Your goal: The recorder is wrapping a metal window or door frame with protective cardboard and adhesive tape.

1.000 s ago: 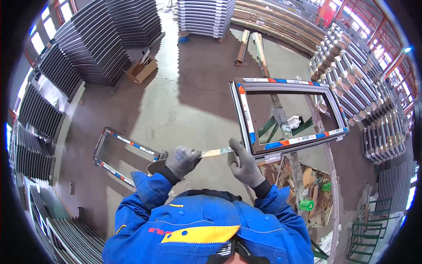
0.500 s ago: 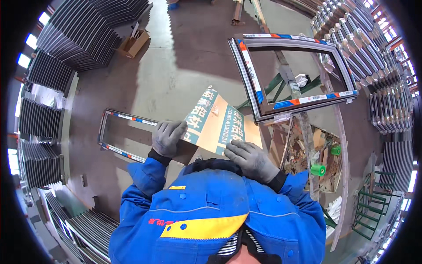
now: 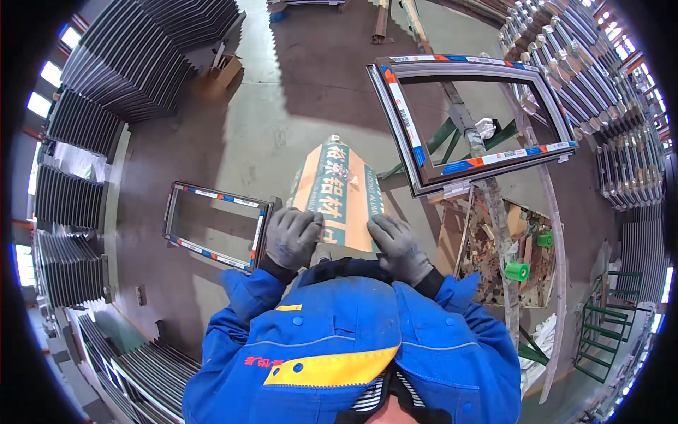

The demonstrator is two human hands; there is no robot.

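Note:
A sheet of tan printed wrapping paper [image 3: 339, 198] with teal bands stretches out in front of me, its sides bent down and away. My left hand [image 3: 293, 237], in a grey glove, has its fingers curled over the near left edge of the paper. On the near right edge, my gloved right hand [image 3: 401, 249] grips the same sheet. The thumbs and the underside of the paper are hidden. To the right of the paper, a dark window frame [image 3: 413, 180] with white, blue and orange tape rests on a stand.
A smaller taped frame [image 3: 212, 253] is at my left, beside my left hand. Two green rolls [image 3: 517, 271] stand on the beam at right, near a bin of scraps [image 3: 470, 265]. Stacks of profiles [image 3: 120, 67] line the left; wrapped profiles [image 3: 558, 56] line the right. An open carton [image 3: 227, 71] lies farther off.
The paper has swung from a slant to nearly straight ahead and bends down more at both sides. My left hand has moved right and nearer, my right hand slightly left; they are closer together.

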